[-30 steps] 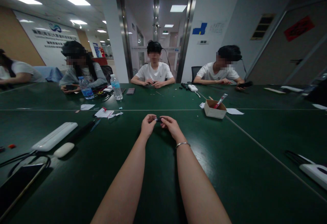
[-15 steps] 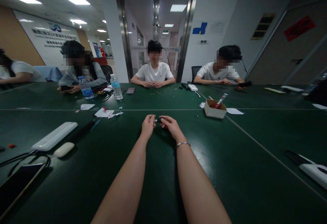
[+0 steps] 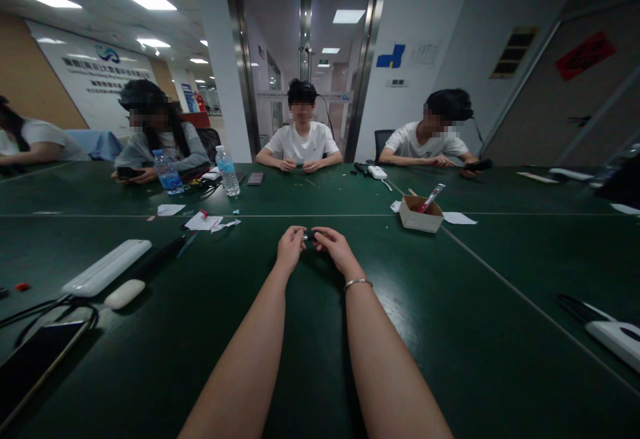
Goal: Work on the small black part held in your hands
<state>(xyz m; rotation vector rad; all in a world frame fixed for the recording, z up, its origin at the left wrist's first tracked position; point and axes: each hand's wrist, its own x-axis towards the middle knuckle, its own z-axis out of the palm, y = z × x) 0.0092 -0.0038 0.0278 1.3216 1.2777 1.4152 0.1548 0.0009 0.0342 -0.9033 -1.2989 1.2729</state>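
Both my hands meet over the middle of the green table, holding a small black object with a silvery end point(image 3: 309, 235) between them. My left hand point(image 3: 289, 251) is closed, its fingertips pinching the silvery end. On the other side, my right hand point(image 3: 337, 249) is closed on the black part with thumb and fingers. Fingers cover much of the object, so its exact kind cannot be made out. A silver bracelet point(image 3: 359, 283) circles my right wrist.
A small box point(image 3: 421, 220) with a red-and-white item stands ahead to the right. Paper scraps point(image 3: 204, 221) and two water bottles point(image 3: 227, 171) are ahead to the left. Nearer left lie a white power bank point(image 3: 107, 267), a white oval case point(image 3: 125, 293) and a phone point(image 3: 40, 359). Several people sit opposite.
My hands and the small black object stay almost in place. Across the table, the middle person's hands have moved slightly apart, with a small dark thing between them.
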